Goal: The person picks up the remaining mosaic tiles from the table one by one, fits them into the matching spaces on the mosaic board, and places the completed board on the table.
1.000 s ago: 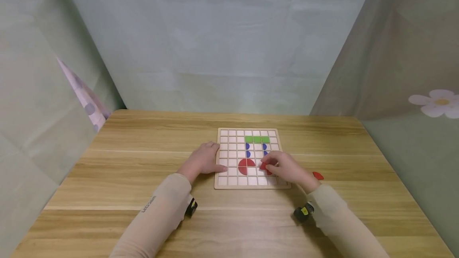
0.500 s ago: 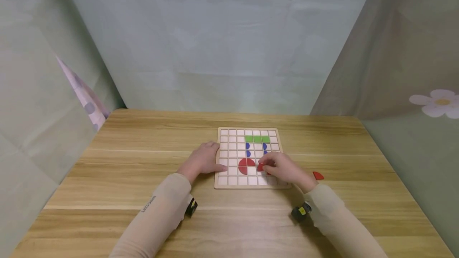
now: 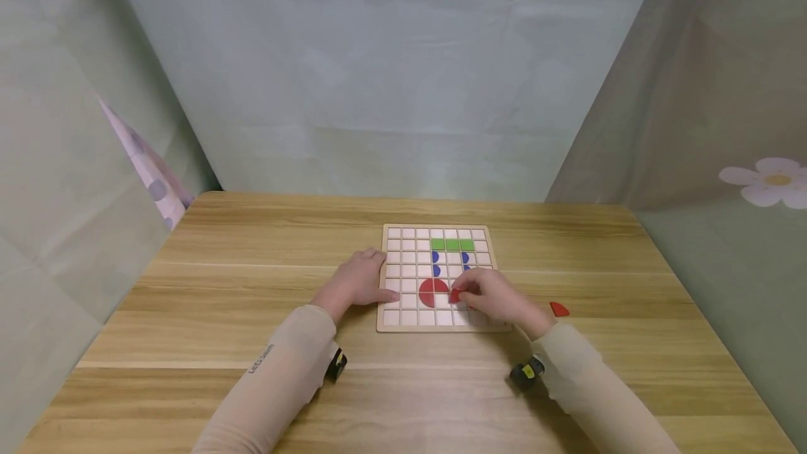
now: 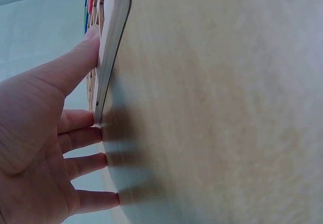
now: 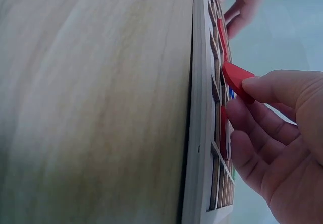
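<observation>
A wooden grid board (image 3: 391, 317) with pale square cells lies flat on the table. My left hand (image 3: 359, 279) is at its left side, thumb on top; in the left wrist view the straight fingers (image 4: 83, 139) reach to the board's edge and the tabletop. My right hand (image 3: 494, 293) pinches a red quarter-circle tile (image 5: 236, 80) between thumb and fingers, tilted over the board. Just left of it, red tiles (image 3: 426, 293) form three quarters of a disc. Another red tile (image 5: 223, 133) sits in the grid beneath the right hand, mostly hidden in the head view.
Green square tiles (image 3: 452, 244) make a row near the board's top, with blue half-round tiles (image 3: 436, 257) in two columns below. A loose red quarter-circle tile (image 3: 558, 309) lies on the wooden table (image 3: 252, 230) right of the board. Curtains (image 3: 403, 90) hang behind.
My right hand has shifted slightly left with the pinched red tile, bringing it close to the partial red disc. The left hand and board have stayed put.
</observation>
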`<act>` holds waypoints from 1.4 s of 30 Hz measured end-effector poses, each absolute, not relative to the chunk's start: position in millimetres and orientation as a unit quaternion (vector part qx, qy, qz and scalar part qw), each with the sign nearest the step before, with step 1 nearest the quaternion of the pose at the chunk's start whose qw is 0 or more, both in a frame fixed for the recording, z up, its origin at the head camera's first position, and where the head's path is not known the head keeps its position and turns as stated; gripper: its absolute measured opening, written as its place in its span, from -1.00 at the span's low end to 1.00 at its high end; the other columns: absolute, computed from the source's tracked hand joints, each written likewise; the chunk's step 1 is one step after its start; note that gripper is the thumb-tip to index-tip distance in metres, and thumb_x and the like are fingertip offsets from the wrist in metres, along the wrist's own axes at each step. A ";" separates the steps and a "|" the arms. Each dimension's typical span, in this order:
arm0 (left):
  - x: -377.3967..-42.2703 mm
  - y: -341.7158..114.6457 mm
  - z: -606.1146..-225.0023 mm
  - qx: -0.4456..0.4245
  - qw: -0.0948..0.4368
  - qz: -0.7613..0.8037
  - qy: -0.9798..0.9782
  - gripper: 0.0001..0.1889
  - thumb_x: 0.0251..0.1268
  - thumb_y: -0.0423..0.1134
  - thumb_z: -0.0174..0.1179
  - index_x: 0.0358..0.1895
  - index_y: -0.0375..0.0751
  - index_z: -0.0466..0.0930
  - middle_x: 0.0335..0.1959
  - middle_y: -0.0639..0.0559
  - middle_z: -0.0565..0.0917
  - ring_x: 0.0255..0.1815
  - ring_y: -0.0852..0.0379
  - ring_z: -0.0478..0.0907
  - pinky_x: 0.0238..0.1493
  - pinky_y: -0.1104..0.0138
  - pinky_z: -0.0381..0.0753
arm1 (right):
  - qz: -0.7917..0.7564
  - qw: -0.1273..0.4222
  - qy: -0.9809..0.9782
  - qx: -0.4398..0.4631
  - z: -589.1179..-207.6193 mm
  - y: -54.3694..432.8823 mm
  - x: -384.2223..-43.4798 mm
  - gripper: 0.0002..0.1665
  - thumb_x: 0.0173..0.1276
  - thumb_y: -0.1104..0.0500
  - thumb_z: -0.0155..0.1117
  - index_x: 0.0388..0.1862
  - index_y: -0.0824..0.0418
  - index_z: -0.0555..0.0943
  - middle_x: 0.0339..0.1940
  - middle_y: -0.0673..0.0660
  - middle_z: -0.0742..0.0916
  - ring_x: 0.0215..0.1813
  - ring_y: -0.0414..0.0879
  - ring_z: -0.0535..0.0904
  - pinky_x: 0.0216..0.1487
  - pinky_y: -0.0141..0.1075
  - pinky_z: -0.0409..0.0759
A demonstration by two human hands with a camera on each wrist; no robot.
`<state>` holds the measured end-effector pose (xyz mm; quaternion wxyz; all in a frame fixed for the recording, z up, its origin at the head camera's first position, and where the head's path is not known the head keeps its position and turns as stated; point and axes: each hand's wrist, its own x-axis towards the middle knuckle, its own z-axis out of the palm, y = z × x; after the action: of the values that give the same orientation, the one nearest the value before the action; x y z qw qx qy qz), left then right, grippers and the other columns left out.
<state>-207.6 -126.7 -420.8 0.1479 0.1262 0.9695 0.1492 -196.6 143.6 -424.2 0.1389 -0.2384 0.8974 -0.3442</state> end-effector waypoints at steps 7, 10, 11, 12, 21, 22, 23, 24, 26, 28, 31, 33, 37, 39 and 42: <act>-208.1 -126.5 -420.8 0.129 0.147 0.148 0.970 -0.02 0.03 0.26 0.29 0.41 -0.31 0.17 0.45 -0.23 0.20 0.48 -0.19 0.08 0.45 0.02 0.13 | -0.330 0.135 0.901 -0.246 -422.9 140.8 -196.4 -0.82 0.27 0.31 0.24 -0.17 0.19 0.69 -0.27 -0.01 0.70 -0.22 -0.21 0.54 -0.15 -0.38 0.58; -208.2 -126.7 -420.6 0.130 0.146 0.146 0.970 -0.02 0.03 0.26 0.28 0.41 -0.31 0.17 0.45 -0.23 0.20 0.49 -0.19 0.08 0.46 0.02 0.12 | -0.325 0.138 0.903 -0.245 -422.0 139.0 -195.5 -0.81 0.28 0.30 0.24 -0.15 0.18 0.69 -0.23 0.00 0.70 -0.19 -0.20 0.54 -0.10 -0.35 0.58; -208.2 -126.8 -420.4 0.130 0.147 0.146 0.970 -0.02 0.03 0.26 0.28 0.41 -0.31 0.17 0.45 -0.23 0.20 0.49 -0.19 0.08 0.46 0.02 0.12 | -0.324 0.138 0.903 -0.245 -421.7 138.3 -195.1 -0.81 0.28 0.29 0.24 -0.15 0.18 0.69 -0.22 0.01 0.70 -0.18 -0.19 0.54 -0.09 -0.33 0.58; -208.4 -126.9 -420.4 0.130 0.147 0.145 0.970 -0.02 0.03 0.26 0.28 0.42 -0.30 0.17 0.45 -0.23 0.20 0.49 -0.18 0.07 0.46 0.02 0.12 | -0.321 0.137 0.905 -0.243 -421.5 137.7 -194.9 -0.82 0.28 0.29 0.25 -0.15 0.17 0.70 -0.22 0.01 0.70 -0.18 -0.19 0.53 -0.09 -0.32 0.58; -209.4 -128.3 -420.2 0.137 0.145 0.143 0.969 -0.02 0.04 0.25 0.28 0.42 -0.33 0.16 0.45 -0.25 0.19 0.49 -0.21 0.06 0.46 0.00 0.10 | -0.290 0.133 0.921 -0.223 -421.2 131.3 -193.8 -0.82 0.28 0.24 0.27 -0.15 0.08 0.71 -0.22 -0.05 0.70 -0.22 -0.20 0.51 -0.11 -0.32 0.58; -209.3 -128.3 -420.1 0.137 0.145 0.142 0.970 -0.02 0.04 0.26 0.28 0.42 -0.32 0.16 0.45 -0.25 0.19 0.49 -0.20 0.06 0.46 0.01 0.10 | -0.288 0.130 0.922 -0.225 -421.3 130.6 -193.7 -0.82 0.28 0.24 0.27 -0.15 0.09 0.71 -0.22 -0.05 0.70 -0.22 -0.21 0.52 -0.11 -0.32 0.58; -209.0 -128.3 -419.9 0.137 0.146 0.142 0.969 -0.01 0.04 0.26 0.27 0.42 -0.32 0.16 0.45 -0.24 0.19 0.49 -0.20 0.06 0.46 0.01 0.10 | -0.286 0.129 0.922 -0.228 -421.5 130.0 -193.7 -0.82 0.29 0.24 0.27 -0.15 0.10 0.70 -0.22 -0.04 0.70 -0.22 -0.21 0.52 -0.12 -0.32 0.58; -208.8 -128.4 -419.9 0.139 0.144 0.142 0.969 -0.02 0.04 0.26 0.27 0.42 -0.32 0.16 0.45 -0.25 0.19 0.49 -0.20 0.06 0.46 0.01 0.10 | -0.285 0.128 0.921 -0.232 -421.7 129.3 -193.6 -0.82 0.29 0.24 0.27 -0.15 0.10 0.70 -0.23 -0.04 0.70 -0.22 -0.22 0.52 -0.12 -0.32 0.57; -208.2 -128.3 -419.8 0.140 0.143 0.144 0.969 -0.02 0.04 0.26 0.28 0.41 -0.33 0.16 0.45 -0.25 0.20 0.49 -0.20 0.06 0.46 0.02 0.10 | -0.285 0.125 0.920 -0.238 -422.2 127.8 -193.3 -0.82 0.28 0.25 0.27 -0.14 0.12 0.69 -0.22 -0.03 0.71 -0.20 -0.21 0.54 -0.10 -0.30 0.58; -207.9 -128.0 -419.9 0.139 0.143 0.145 0.969 -0.02 0.04 0.26 0.28 0.41 -0.32 0.16 0.45 -0.24 0.20 0.49 -0.19 0.07 0.47 0.02 0.10 | -0.287 0.124 0.919 -0.242 -422.6 126.3 -193.2 -0.83 0.28 0.25 0.27 -0.15 0.12 0.67 -0.23 -0.03 0.71 -0.18 -0.21 0.54 -0.07 -0.28 0.59; -207.8 -127.9 -419.7 0.141 0.142 0.142 0.970 -0.02 0.04 0.26 0.28 0.41 -0.32 0.17 0.45 -0.24 0.20 0.49 -0.20 0.07 0.46 0.02 0.11 | -0.290 0.123 0.915 -0.251 -424.4 125.2 -192.8 -0.86 0.28 0.26 0.26 -0.18 0.13 0.64 -0.24 -0.04 0.70 -0.15 -0.21 0.57 -0.04 -0.27 0.60; -207.9 -127.7 -419.7 0.142 0.141 0.140 0.970 -0.02 0.04 0.26 0.28 0.41 -0.33 0.17 0.45 -0.24 0.20 0.48 -0.20 0.08 0.45 0.01 0.12 | -0.291 0.122 0.913 -0.257 -425.6 125.2 -192.6 -0.89 0.29 0.26 0.25 -0.21 0.12 0.62 -0.26 -0.05 0.70 -0.16 -0.22 0.58 -0.05 -0.29 0.60; -207.8 -127.5 -419.4 0.143 0.142 0.138 0.970 -0.02 0.04 0.26 0.28 0.42 -0.33 0.16 0.45 -0.23 0.21 0.48 -0.21 0.09 0.45 0.01 0.14 | -0.290 0.115 0.913 -0.264 -428.2 125.3 -192.6 -0.90 0.29 0.28 0.25 -0.23 0.11 0.61 -0.28 -0.07 0.69 -0.18 -0.23 0.57 -0.07 -0.31 0.60; -207.7 -127.4 -419.2 0.143 0.143 0.138 0.970 -0.02 0.05 0.25 0.28 0.42 -0.33 0.16 0.45 -0.23 0.21 0.48 -0.20 0.09 0.45 0.02 0.14 | -0.286 0.113 0.913 -0.267 -428.5 124.9 -192.7 -0.89 0.28 0.27 0.26 -0.23 0.11 0.62 -0.28 -0.07 0.69 -0.18 -0.23 0.56 -0.08 -0.30 0.59; -207.5 -127.1 -418.7 0.141 0.144 0.138 0.970 -0.02 0.05 0.25 0.27 0.42 -0.32 0.15 0.45 -0.23 0.20 0.48 -0.20 0.08 0.45 0.02 0.14 | -0.279 0.113 0.915 -0.268 -428.4 124.0 -192.7 -0.88 0.28 0.26 0.27 -0.21 0.10 0.65 -0.27 -0.08 0.69 -0.19 -0.22 0.54 -0.07 -0.30 0.59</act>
<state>-207.5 -127.1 -418.7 0.1443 0.1407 0.9697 0.1381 -192.7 124.0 -428.4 0.1132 -0.2680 0.9153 -0.2786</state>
